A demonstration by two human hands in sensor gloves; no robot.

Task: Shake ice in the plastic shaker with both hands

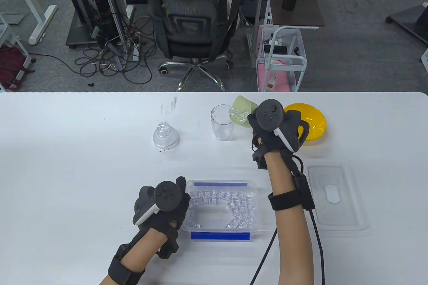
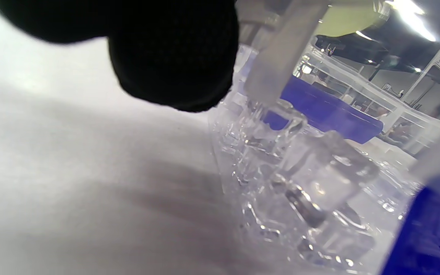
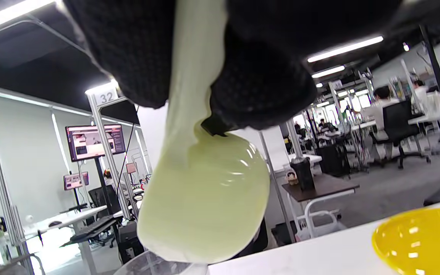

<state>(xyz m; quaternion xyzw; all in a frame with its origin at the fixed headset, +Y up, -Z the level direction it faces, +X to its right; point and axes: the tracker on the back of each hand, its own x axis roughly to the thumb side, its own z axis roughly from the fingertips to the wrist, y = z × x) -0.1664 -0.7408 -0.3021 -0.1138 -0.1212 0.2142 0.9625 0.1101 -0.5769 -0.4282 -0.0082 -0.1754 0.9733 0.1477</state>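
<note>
Right hand (image 1: pixel 274 124) grips the pale green scoop (image 1: pixel 241 111), tipped over the open shaker cup (image 1: pixel 222 126) at table centre to load ice, while left hand (image 1: pixel 164 203), fingers relaxed, steadies the ice tub (image 1: pixel 220 208) rim.

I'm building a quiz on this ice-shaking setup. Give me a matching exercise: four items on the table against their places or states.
Things:
1. green scoop
2. shaker cup
3. shaker lid
4. ice box

States:
A. beside the left hand, holding ice cubes
B. standing open under the scoop
C. alone on the table, left of the cup
D. gripped by the right hand, tilted

Pairs: 1-D, 2-B, 3-C, 4-A
</note>
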